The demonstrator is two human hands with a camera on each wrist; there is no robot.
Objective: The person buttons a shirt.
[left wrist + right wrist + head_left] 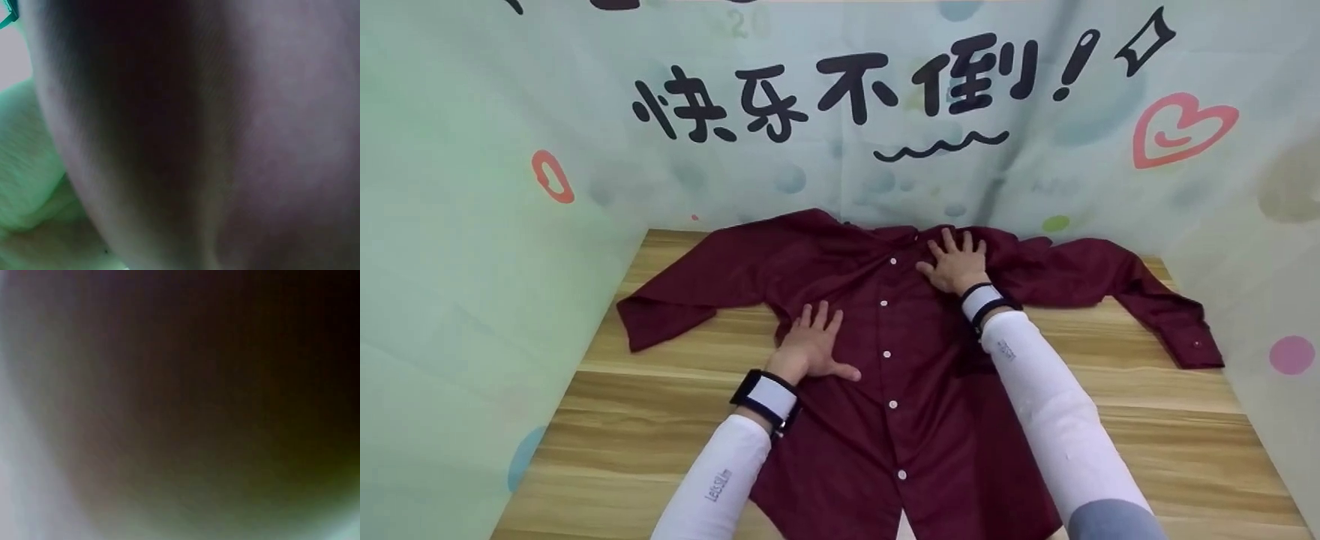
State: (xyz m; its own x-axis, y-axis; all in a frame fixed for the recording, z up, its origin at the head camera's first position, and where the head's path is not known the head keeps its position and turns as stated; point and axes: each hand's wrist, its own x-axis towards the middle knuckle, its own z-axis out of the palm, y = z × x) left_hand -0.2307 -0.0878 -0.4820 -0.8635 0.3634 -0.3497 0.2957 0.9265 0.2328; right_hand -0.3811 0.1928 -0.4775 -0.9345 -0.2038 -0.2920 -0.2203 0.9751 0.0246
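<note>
A dark red button-up shirt (930, 390) lies front side up, its collar at the back and its hem toward me. White buttons run down its middle. My left hand (812, 345) rests on the chest at the left of the buttons, fingers spread and thumb pointing right. Higher up, near the collar, my right hand (958, 262) lies with straight, spread fingers on the other side of the button line. The left sleeve (682, 300) is bent over at its end; the right sleeve (1110, 270) angles down to its cuff. Both wrist views are dark and blurred.
The shirt lies on a wood-grain table (645, 420). A pale printed cloth backdrop (840, 172) with black lettering stands right behind the collar, and similar cloth walls rise at the left and right edges of the table.
</note>
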